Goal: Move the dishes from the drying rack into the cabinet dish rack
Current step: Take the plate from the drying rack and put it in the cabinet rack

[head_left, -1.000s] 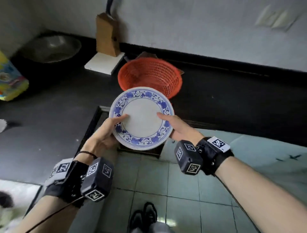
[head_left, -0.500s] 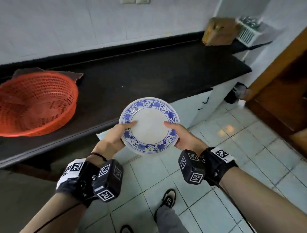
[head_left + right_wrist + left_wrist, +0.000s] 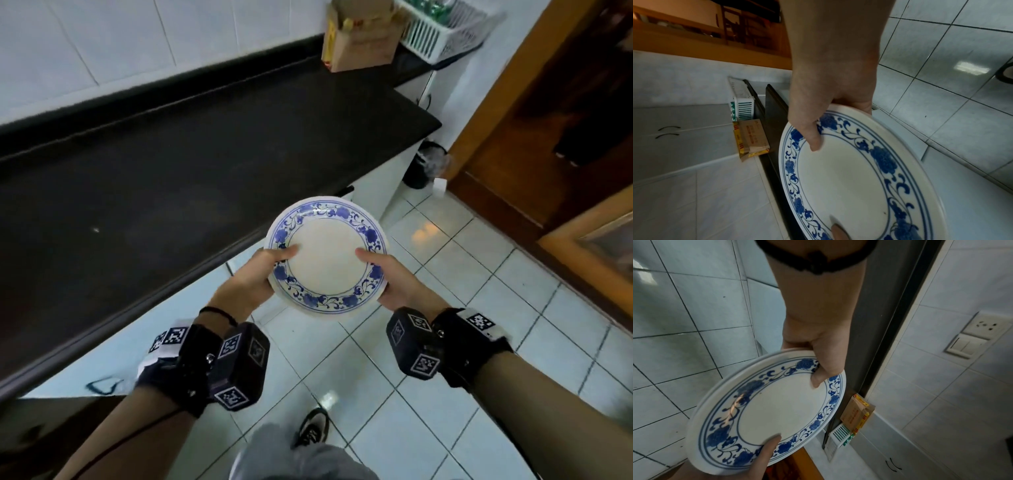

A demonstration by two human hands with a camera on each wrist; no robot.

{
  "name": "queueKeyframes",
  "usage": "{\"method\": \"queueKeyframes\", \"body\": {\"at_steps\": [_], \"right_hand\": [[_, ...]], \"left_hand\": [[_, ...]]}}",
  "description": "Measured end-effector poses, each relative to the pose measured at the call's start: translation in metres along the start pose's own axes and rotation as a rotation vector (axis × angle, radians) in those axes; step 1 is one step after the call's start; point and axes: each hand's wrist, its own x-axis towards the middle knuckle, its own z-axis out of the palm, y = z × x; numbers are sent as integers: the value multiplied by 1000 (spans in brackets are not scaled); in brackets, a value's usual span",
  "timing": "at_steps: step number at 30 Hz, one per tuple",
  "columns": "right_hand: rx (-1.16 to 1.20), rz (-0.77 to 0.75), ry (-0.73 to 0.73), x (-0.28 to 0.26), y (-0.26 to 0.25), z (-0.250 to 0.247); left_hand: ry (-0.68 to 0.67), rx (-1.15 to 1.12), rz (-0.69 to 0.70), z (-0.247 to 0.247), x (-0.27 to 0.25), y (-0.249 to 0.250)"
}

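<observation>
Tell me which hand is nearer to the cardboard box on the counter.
Left, though barely. The left hand holds the plate on the counter side below the cardboard box; the right hand holds its opposite rim, over the floor.

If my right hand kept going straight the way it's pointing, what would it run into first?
Probably the left hand on the opposite rim: the right hand points leftward across the plate it holds. Beyond lies the black counter; depth is unclear.
</observation>
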Motion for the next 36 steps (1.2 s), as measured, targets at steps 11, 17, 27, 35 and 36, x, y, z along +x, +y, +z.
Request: {"method": "queueKeyframes", "body": {"at_steps": [11, 17, 27, 35, 36], "right_hand": [[-115, 12, -6, 129, -90, -73], [-23, 162, 118, 201, -131, -119], [-720, 146, 56, 291, -136, -109], [-891, 184, -254, 315, -123, -124], [-897, 183, -286, 316, -124, -126]], "left_hand": [[81, -19, 31, 35, 151, 55], [146, -133, 53, 32, 205, 104], [337, -347, 239, 22, 220, 124], [598, -506, 234, 45, 197, 98], [634, -525, 274, 51, 194, 92]]}}
